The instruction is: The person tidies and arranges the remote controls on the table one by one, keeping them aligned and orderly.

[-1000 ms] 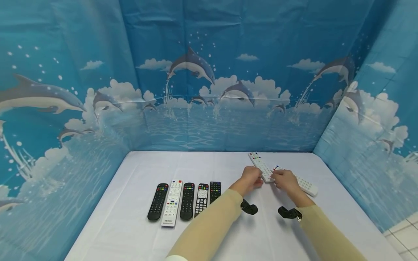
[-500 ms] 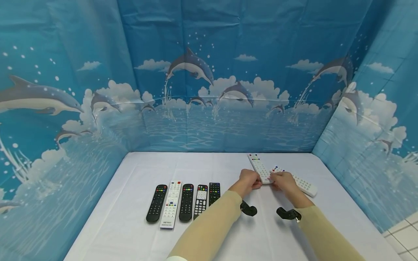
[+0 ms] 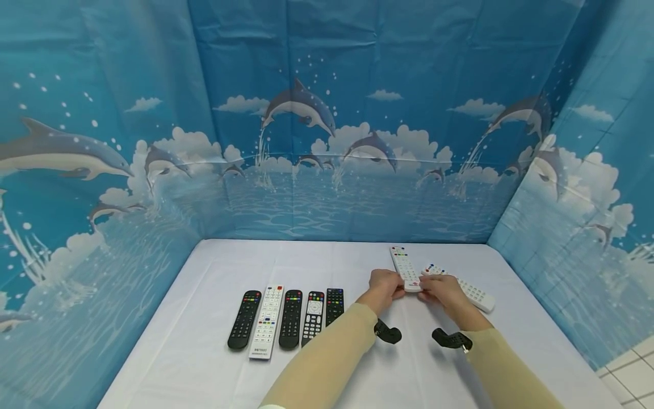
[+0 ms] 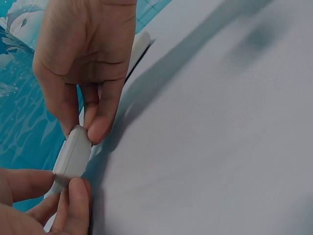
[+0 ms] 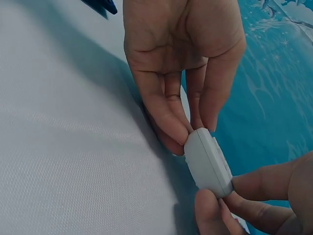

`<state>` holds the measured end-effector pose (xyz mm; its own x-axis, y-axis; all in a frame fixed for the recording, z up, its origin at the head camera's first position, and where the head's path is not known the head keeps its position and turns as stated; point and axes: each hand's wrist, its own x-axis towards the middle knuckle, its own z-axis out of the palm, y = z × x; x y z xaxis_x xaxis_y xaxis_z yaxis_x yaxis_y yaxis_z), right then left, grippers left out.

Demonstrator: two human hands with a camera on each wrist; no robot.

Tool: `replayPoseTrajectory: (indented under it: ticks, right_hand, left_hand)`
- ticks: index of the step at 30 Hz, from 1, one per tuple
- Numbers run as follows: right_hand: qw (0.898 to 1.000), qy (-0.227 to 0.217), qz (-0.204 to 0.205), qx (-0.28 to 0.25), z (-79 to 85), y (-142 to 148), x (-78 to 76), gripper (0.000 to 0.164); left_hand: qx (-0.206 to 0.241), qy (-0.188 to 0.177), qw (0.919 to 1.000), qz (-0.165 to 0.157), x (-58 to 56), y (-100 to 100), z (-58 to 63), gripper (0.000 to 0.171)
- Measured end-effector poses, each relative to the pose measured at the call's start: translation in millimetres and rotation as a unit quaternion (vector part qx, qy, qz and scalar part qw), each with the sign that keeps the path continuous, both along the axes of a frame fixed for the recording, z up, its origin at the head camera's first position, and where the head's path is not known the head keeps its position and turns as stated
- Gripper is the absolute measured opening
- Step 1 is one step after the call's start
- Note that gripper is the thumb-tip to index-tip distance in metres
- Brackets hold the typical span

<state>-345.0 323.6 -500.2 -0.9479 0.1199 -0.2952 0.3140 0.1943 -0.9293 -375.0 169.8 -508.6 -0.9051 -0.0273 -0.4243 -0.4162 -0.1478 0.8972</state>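
A white remote control (image 3: 402,266) lies near the table's back edge, its buttons upward and its near end toward me. My left hand (image 3: 384,288) pinches that near end at its left side, thumb and fingertips on the edges. Opposite, my right hand (image 3: 443,289) pinches the right side of the same end. In the left wrist view the remote's plain end (image 4: 74,155) sits between the fingertips of both hands. The right wrist view shows this end (image 5: 208,164) gripped likewise. A second white remote (image 3: 476,294) lies slanted behind my right hand, partly hidden by it.
To the left stands a row of remotes: a black one (image 3: 244,320), a long white one (image 3: 266,324), another black one (image 3: 290,319), and two more beside my left sleeve (image 3: 327,358). A dolphin-printed curtain (image 3: 327,199) borders the white table (image 3: 194,295).
Both hands have drawn the white remote slightly toward me and turned it straighter. The right hand's grip has shifted onto its near end. The row of remotes has stayed put.
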Motion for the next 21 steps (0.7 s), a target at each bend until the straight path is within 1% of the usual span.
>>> replayPoseTrajectory:
  ticks: [3, 8, 15, 17, 21]
  right_hand:
    - [1.0, 0.0, -0.001, -0.006, 1.0, -1.0, 1.9, 0.048]
    - [1.0, 0.002, -0.002, -0.013, 4.2, -3.7, 6.7, 0.047]
    - [1.0, 0.004, -0.001, 0.004, 13.7, -7.3, 14.6, 0.048]
    - [1.0, 0.008, 0.0, 0.002, 16.0, -8.9, 16.9, 0.048]
    - [1.0, 0.011, 0.0, -0.005, 20.4, -13.5, 23.1, 0.048]
  left_hand:
    - [0.005, 0.006, 1.0, 0.005, 2.4, -1.5, -0.1, 0.024]
    - [0.013, 0.008, 0.9999, 0.005, 10.9, -6.4, 6.6, 0.025]
    - [0.017, 0.017, 0.9997, 0.002, 16.6, -10.1, 15.1, 0.024]
    - [0.015, 0.024, 0.9996, 0.004, 20.1, -11.9, 17.9, 0.022]
    - [0.025, 0.041, 0.9988, 0.008, 31.6, -17.7, 24.6, 0.02]
